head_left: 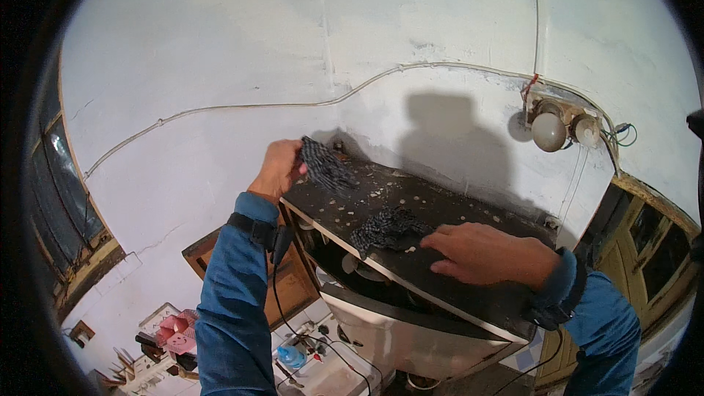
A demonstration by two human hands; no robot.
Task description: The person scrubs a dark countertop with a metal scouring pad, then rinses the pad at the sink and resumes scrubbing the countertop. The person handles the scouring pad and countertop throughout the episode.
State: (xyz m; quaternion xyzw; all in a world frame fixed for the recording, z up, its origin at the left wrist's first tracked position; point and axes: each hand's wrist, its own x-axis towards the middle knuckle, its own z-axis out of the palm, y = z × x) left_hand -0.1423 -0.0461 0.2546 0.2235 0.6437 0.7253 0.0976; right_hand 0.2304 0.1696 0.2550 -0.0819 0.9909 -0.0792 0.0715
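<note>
My left hand [281, 169] is closed on the edge of a dark checked cloth [327, 167], which hangs down in folds over the far left end of a dark cabinet top [469, 209]. Crumbs and pale flakes are scattered across that surface. A second dark checked cloth [389, 229] lies bunched up near the top's front edge. Just to its right is my right hand [488, 253], palm down over the surface with its fingers stretched toward the cloth. Whether the fingertips touch it, I cannot tell.
Under the cabinet top, a gap shows some crockery [363, 268] behind a pale front panel [411, 330]. A sink [334, 378] with a blue bottle [292, 356] stands lower left. Pink racks [176, 331] are beyond it. A cable [293, 105] and old electrical fittings [561, 128] run along the wall.
</note>
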